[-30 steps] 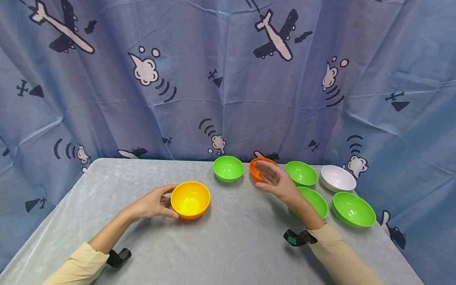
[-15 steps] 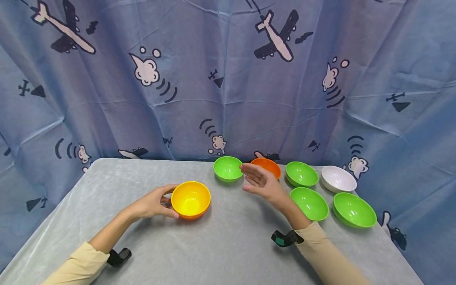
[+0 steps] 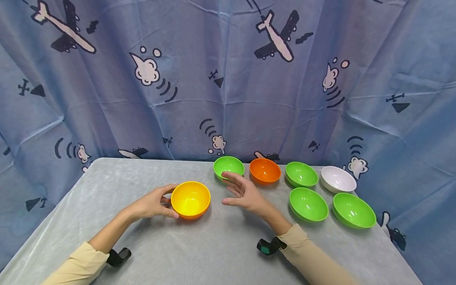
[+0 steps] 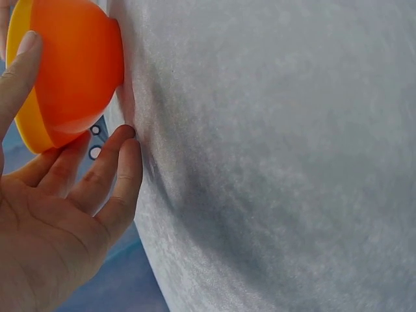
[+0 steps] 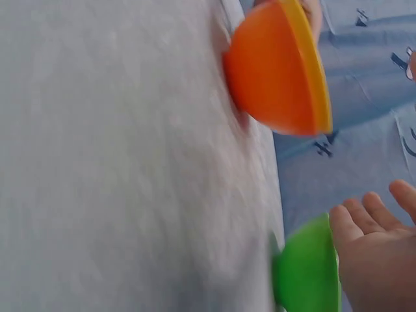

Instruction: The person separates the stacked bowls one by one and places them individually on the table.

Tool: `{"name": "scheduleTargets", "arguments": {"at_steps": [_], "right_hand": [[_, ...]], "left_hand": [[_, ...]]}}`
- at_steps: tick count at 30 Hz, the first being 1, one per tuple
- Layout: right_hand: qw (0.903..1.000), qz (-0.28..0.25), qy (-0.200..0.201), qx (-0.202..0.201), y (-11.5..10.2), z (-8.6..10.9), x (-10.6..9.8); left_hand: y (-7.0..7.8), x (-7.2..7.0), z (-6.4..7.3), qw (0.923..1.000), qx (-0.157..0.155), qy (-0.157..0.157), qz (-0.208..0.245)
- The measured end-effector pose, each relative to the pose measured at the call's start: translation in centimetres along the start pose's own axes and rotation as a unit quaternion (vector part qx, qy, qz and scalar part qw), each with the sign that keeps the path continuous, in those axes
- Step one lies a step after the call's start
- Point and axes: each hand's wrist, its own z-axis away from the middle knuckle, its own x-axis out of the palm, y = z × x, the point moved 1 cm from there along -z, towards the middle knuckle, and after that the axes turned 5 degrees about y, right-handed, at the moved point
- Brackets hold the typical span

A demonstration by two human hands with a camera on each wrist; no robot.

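A yellow bowl (image 3: pixel 190 199) sits nested in an orange bowl (image 4: pixel 79 68), only its yellow rim showing above the orange side in the left wrist view. My left hand (image 3: pixel 152 204) holds this pair from the left, thumb on the near side and fingers around the far side. To the right, my right hand (image 3: pixel 247 194) is in the air with fingers spread and holds nothing. It overlaps the lower edge of a small green bowl (image 3: pixel 227 164) in the head view. In the right wrist view, its fingers appear close beside a green bowl (image 5: pixel 307 270).
Another orange bowl (image 3: pixel 265 171) stands at the back edge of the grey-covered table (image 3: pixel 199 253). Farther right are several green bowls, one of them nearer (image 3: pixel 308 204), and a white bowl (image 3: pixel 338 179). A blue patterned curtain (image 3: pixel 185 79) hangs behind the table.
My right hand has moved left and slightly nearer, away from in front of the back orange bowl, which now shows fully. The left hand and its bowls have stayed in place.
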Motion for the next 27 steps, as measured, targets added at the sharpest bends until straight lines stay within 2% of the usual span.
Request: {"name": "scheduleTargets", "arguments": {"at_steps": [8, 14, 21, 27], "right_hand": [[0.9995, -0.006, -0.026, 0.015, 1.3, -0.8, 2.6], [0.9991, -0.005, -0.03, 0.03, 1.8, -1.1, 4.3], [0.9982, 0.027, -0.024, 0.048, 2.6, -1.4, 5.9], [0.9977, 0.049, -0.017, 0.043, 3.2, -1.7, 6.5]], "left_hand": [[-0.1, 0.0, 0.0, 1.0, -0.002, -0.001, -0.002], [0.0, 0.0, -0.1, 1.0, -0.004, 0.0, -0.007], [0.2, 0.0, 0.0, 1.0, -0.004, -0.002, -0.005], [0.2, 0.0, 0.1, 1.0, 0.0, -0.003, -0.008]]}}
